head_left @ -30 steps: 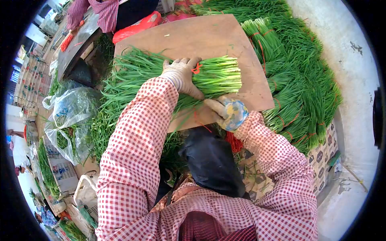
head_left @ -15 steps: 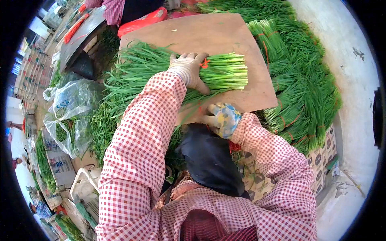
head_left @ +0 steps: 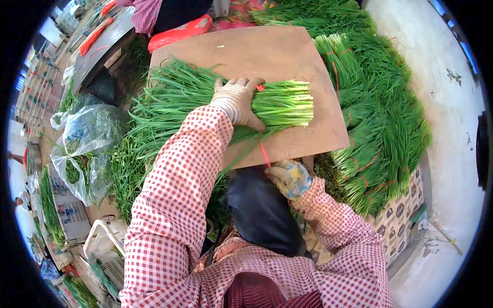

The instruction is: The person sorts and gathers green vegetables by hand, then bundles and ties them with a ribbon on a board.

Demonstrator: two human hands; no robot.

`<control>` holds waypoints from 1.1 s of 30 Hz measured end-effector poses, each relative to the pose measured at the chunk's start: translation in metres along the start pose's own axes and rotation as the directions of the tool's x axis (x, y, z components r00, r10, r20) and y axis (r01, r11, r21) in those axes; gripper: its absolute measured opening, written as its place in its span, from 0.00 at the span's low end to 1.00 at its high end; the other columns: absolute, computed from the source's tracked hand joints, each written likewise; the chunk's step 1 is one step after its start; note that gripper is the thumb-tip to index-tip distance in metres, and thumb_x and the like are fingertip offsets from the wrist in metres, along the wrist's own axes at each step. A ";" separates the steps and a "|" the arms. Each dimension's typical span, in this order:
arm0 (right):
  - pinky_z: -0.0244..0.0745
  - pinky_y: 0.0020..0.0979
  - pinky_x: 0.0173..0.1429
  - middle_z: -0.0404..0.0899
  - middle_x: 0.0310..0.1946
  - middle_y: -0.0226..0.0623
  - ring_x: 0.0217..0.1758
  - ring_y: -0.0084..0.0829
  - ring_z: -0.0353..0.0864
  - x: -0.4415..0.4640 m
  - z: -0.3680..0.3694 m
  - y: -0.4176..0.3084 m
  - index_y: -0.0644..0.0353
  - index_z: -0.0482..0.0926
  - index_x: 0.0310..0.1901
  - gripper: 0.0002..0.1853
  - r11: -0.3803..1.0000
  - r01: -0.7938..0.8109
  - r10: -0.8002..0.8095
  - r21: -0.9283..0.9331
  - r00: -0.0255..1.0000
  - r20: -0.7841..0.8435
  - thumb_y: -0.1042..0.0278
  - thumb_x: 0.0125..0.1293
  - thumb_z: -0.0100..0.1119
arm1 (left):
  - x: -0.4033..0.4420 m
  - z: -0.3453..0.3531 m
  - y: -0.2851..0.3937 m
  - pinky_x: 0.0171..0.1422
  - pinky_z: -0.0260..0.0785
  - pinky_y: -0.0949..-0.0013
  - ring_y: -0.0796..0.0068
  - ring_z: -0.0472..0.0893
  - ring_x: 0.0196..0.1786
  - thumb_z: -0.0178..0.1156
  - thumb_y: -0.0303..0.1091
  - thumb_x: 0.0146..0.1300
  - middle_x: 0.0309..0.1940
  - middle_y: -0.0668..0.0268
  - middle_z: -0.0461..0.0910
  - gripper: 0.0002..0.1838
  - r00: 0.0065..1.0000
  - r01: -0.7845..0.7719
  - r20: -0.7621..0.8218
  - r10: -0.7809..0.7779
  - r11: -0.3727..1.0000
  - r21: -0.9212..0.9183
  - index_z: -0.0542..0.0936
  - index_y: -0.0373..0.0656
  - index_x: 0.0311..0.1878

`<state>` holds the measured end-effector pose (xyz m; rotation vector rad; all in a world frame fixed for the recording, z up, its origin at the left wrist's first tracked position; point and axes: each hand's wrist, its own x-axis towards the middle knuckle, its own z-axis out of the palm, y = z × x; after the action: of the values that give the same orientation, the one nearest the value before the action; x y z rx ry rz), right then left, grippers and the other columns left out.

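Note:
A bundle of green garlic chives [head_left: 285, 105] lies across a brown board [head_left: 246, 46], its pale cut ends to the right and leaves spread to the left. My gloved left hand [head_left: 238, 100] wraps over the bundle's middle from above, beside a small piece of red tie at the fingertips. Below the board's front edge, my right hand [head_left: 288, 179], in a blue-and-yellow patterned glove, is closed on a red tie string [head_left: 264, 154]. The string runs taut from the board's near side up toward the bundle; where it passes under the leaves is hidden.
Tied chive bundles [head_left: 380, 123] are heaped on the right, beside a pale wall [head_left: 447, 154]. Loose greens and a clear plastic bag [head_left: 84, 138] lie to the left. A red bag [head_left: 179, 33] and another person's sleeve [head_left: 146, 15] show beyond the board.
My right hand has drawn slightly down, and the red string now shows stretched between it and the board. My left hand keeps its hold on the bundle. The view has shifted a little.

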<state>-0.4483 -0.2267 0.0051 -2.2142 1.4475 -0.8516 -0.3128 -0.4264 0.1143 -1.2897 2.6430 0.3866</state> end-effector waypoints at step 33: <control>0.76 0.22 0.26 0.79 0.30 0.32 0.25 0.20 0.79 0.134 -0.028 -0.003 0.59 0.72 0.52 0.14 0.565 -0.295 0.577 0.771 0.809 -0.113 0.74 0.65 0.57 | -0.005 0.004 -0.007 0.70 0.46 0.40 0.60 0.66 0.66 0.77 0.57 0.27 0.59 0.61 0.69 0.57 0.998 -0.015 -0.060 0.012 0.999 -0.039 0.62 0.58 0.66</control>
<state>-0.4253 -0.3470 0.0673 -1.0514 1.3743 -1.3799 -0.3043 -0.4254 0.1104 -1.3157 2.7075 0.4109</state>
